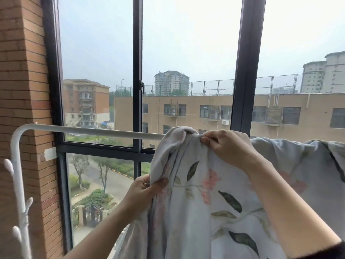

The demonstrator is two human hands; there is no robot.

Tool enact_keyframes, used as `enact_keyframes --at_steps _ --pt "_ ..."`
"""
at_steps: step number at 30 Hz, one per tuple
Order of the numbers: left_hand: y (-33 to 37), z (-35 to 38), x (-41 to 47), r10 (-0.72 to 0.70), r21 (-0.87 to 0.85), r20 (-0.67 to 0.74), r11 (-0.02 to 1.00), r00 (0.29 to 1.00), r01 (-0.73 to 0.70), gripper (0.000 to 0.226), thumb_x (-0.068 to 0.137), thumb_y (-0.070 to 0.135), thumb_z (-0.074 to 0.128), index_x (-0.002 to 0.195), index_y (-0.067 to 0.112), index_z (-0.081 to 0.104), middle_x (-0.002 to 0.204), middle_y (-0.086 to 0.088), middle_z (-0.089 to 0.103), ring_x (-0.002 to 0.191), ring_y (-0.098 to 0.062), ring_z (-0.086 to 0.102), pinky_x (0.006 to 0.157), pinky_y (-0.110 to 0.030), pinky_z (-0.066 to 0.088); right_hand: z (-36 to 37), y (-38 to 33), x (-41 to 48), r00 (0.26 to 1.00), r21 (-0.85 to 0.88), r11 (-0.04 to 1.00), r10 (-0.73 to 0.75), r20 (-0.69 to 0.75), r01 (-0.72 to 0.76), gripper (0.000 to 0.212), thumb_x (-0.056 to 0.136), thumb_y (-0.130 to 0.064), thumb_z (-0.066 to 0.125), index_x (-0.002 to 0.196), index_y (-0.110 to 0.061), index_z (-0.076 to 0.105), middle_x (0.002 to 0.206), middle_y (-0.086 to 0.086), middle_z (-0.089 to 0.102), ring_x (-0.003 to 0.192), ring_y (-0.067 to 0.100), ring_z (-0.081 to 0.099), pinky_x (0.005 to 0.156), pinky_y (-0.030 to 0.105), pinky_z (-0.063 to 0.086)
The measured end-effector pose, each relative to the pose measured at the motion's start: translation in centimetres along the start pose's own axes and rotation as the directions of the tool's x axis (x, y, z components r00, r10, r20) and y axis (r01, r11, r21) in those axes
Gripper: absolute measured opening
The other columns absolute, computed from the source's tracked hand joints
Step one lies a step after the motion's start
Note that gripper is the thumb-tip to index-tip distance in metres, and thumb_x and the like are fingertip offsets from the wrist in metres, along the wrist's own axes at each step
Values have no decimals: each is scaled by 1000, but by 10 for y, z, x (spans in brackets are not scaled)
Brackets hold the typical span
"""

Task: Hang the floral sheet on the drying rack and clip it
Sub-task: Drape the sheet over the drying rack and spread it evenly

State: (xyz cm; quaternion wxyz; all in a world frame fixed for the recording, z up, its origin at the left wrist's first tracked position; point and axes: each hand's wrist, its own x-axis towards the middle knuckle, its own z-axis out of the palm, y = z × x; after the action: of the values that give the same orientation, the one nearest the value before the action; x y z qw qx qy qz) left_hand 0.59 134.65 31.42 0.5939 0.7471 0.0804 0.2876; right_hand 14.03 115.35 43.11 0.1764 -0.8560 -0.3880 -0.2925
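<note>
Up on top of the white bar (89,130) of the drying rack (17,165), the R hand (228,146) pinches the floral sheet (214,199). Its fingers (211,140) are curled & pressed close together, w/ a small bunch of cloth squeezed btw. fingertips & thumb, right where the sheet goes over the bar. Just left of those fingers a lump of cloth sits on the bar. Past the lump the bar is bare & runs left to a round bend, then goes down as a post w/ little pegs.

Right of the R fingers, more sheet lies over the bar, plain gray side up, out to the pic edge. Below them the sheet hangs down wide: pale cloth w/ pink flowers & dark green leaves.

Lower down & left of the R fingers, the L hand (147,187) holds the sheet's hanging left edge. Its thumb (160,182) presses a fold of cloth against the curled fingers, so it pinches too. Both arms reach up from the bottom.

Behind both hands is a big window (137,71) w/ dark frames. Far left of the L fingers is a brick wall (24,71) w/ a bit of tape (50,153) stuck on it. Outside the glass are tan buildings (186,113), trees & a road.
</note>
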Motion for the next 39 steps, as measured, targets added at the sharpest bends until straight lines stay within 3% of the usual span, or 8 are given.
enact_keyframes --at_steps 7,11,15,21,25,29,33,39 --pt "75 -51 5 203 171 -155 969 967 -176 19 92 19 60 83 8 73 74 -8 71 69 -18 65 62 -26 52 -1 2 0 999 -12 999 -44 2 44 29 96 -53 41 113 -43 64 106 -9 71 104 19 61 79 31 39" --pt "116 -67 32 352 347 -228 901 908 -262 38 83 42 62 85 5 72 85 -19 72 83 -35 66 78 -48 53 -5 9 0 999 68 997 -33 -12 34 31 94 -56 43 105 -41 68 93 -11 72 89 19 62 73 32 42" --pt "135 -59 79 475 605 -202 748 856 -273 42 83 42 54 87 4 71 81 -15 70 80 -32 64 70 -43 50 -8 21 0 999 24 999 28 -17 -27 40 95 -59 37 104 -37 69 91 -9 71 87 19 62 68 31 37" --pt "113 -37 135 259 862 -129 506 957 -21 35 81 43 65 100 15 56 95 -3 61 82 -20 53 67 -29 38 -9 25 -2 989 -44 988 147 -20 -148 44 99 -54 30 95 -32 68 81 -10 64 82 17 59 69 32 35" --pt "116 -40 138 203 877 -19 473 979 -81 44 79 53 66 105 20 54 94 3 54 88 -17 52 71 -28 38 -11 23 -2 984 -34 984 175 -17 -176 42 99 -51 34 97 -26 68 90 -6 70 80 16 58 72 33 43" --pt "113 -47 139 186 889 -4 450 983 -81 38 78 59 63 85 22 58 86 4 61 84 -17 56 65 -28 40 -9 -5 2 995 148 989 33 -90 -19 26 95 -43 51 109 -28 68 107 -8 70 88 10 60 75 29 47" --pt "111 -44 142 204 890 -9 448 979 -85 37 78 58 63 70 22 60 73 4 61 76 -16 57 64 -27 44 7 -42 19 995 213 972 -99 -27 102 41 94 -44 55 132 -27 57 130 -7 61 112 11 59 84 23 43" --pt "107 -46 135 264 904 -33 419 964 -84 35 79 57 61 81 23 69 80 5 67 81 -16 60 67 -28 48 31 -56 33 980 -30 980 -197 3 197 39 98 -50 40 136 -48 46 126 -11 65 115 15 60 72 27 35"
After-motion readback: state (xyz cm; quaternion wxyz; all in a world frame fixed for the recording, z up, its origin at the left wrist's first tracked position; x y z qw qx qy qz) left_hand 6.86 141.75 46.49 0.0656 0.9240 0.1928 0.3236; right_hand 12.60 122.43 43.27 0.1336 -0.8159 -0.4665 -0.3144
